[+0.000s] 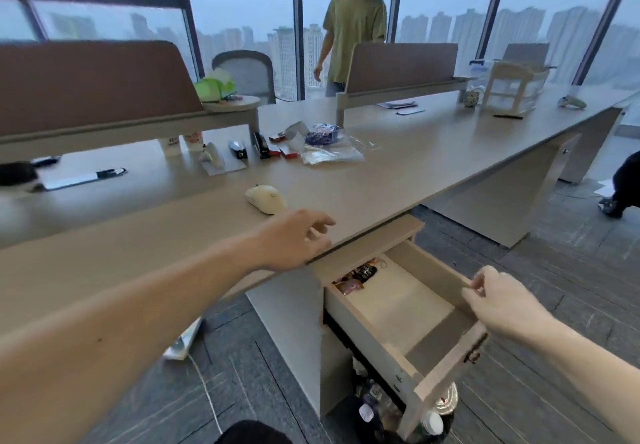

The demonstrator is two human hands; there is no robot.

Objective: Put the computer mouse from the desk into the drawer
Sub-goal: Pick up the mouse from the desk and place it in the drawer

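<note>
Two bare hands reach forward from the wearer's viewpoint. The left hand (294, 239) hovers over the near edge of the long tan counter (398, 173), its grip loosely open and holding nothing, fingers curled downward. Just beyond it, toward 11 o'clock from that hand, the cream computer mouse (266, 198) lies flat on the counter, close to the fingertips but not touched. The right hand (502, 301) is at 4 o'clock in the view, its grip pinched on the right wall of the open drawer (374, 326), which is pulled well out beneath the counter's edge. Most of the drawer's floor is bare; a few small dark packets (360, 275) sit at its back left corner. To do this step well, the left hand should likely come over the mouse from above, close around its sides, lift it clear of the counter edge and lower it onto the bare floor of the drawer, while the right hand steadies the drawer. Farther along the counter, around 12 o'clock, lie plastic bags (329, 152), small red boxes and pens, with brown divider screens (97, 87) behind. Tall windows show grey towers in haze. Another person in a green shirt (353, 35) stands across the counter. Dark floor tiles lie below.
</note>
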